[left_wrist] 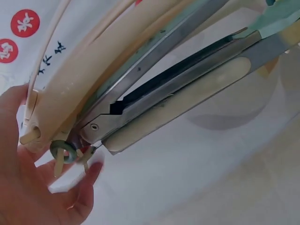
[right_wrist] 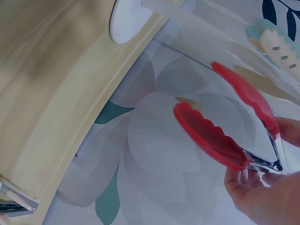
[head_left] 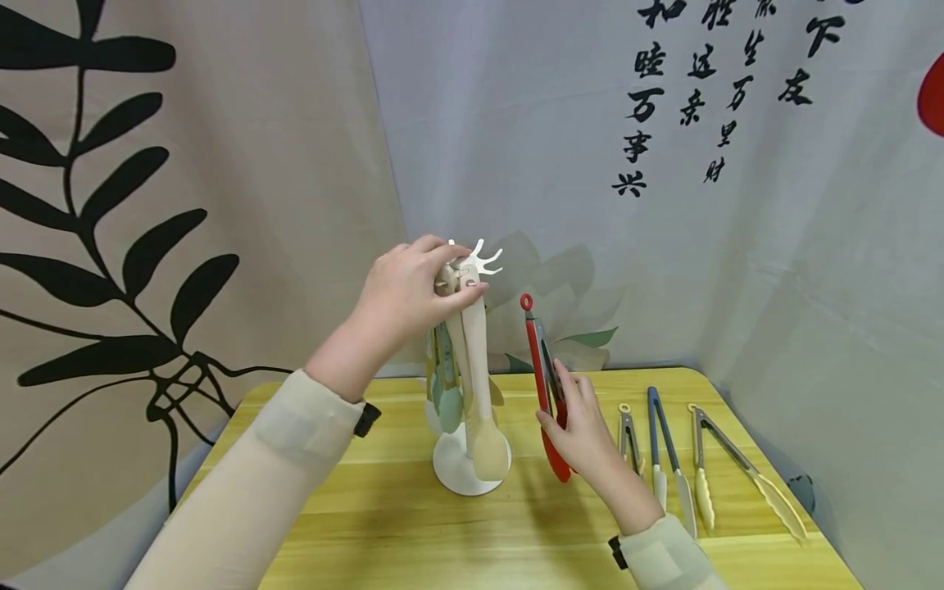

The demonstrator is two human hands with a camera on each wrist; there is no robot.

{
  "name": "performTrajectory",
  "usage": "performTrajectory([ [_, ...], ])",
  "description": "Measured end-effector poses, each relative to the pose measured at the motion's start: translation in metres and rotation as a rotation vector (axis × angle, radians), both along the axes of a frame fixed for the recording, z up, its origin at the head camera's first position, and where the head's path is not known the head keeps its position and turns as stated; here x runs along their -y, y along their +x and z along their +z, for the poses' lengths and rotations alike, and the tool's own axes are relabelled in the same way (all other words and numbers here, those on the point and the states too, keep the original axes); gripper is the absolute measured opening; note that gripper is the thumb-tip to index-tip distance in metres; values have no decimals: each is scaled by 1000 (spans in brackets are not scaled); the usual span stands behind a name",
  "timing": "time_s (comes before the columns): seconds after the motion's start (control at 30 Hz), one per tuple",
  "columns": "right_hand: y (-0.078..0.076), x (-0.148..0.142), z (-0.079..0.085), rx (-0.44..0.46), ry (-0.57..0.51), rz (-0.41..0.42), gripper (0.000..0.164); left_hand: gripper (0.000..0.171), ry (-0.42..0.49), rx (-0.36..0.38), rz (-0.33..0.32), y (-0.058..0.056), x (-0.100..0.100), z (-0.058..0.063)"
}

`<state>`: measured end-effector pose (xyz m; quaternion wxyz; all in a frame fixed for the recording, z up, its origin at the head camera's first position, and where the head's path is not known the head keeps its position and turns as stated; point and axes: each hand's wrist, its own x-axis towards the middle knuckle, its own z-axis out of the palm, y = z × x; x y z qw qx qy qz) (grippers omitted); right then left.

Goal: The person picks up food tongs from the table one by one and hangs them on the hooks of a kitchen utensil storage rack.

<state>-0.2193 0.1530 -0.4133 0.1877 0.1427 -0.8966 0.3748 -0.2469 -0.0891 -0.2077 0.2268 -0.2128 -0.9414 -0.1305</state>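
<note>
Keeping the ring [head_left: 526, 297] up should help hanging: right hand [head_left: 583, 422] grips red tongs [head_left: 541, 379], left hand [head_left: 409, 283] pinches utensil stand [head_left: 451, 473].

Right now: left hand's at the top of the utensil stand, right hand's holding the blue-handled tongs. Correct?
Wrong tongs: the right hand holds the red tongs, as the head view shows; the blue-handled tongs lie on the table. The left hand is indeed at the top of the utensil stand.
</note>
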Motion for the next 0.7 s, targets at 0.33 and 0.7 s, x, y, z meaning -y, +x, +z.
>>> performTrajectory([
  [0.33, 1, 8, 10, -80, -21, 32, 80, 56, 95, 52, -54, 0, 1, -2],
  [0.7, 4, 11, 20, -140, -77, 60, 78, 54, 143, 55, -89, -2, 0, -4],
])
